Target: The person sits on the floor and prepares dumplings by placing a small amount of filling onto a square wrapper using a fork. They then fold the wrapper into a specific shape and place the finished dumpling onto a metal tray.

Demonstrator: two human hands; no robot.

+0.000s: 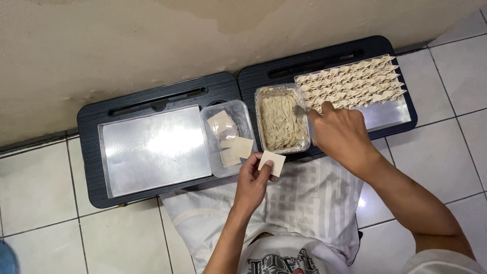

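Here, two black lap desks (pixel 96 152) sit side by side against the wall. Left of the filling tub (pixel 282 122) lies a bare metal tray (pixel 152 149), then a clear box of wrappers (pixel 227 136). Right of the tub, folded dumplings (pixel 350 83) cover another tray. The right hand (pixel 340 134) is closed around a utensil (pixel 300 109) dipped into the filling. Just below the tub, the left hand (pixel 252 183) pinches one square wrapper (pixel 272 163).

L hand (pixel 252 178) pinches a square wrapper (pixel 272 163) just in front of the clear tub of wrappers (pixel 227 136). R hand (pixel 339 133) holds a spoon (pixel 300 109) w/ its tip in the filling tub (pixel 282 121). Folded dumplings (pixel 352 82) fill the far tray (pixel 390 115); near tray (pixel 154 148) bare, both on black lap desks (pixel 127 99).
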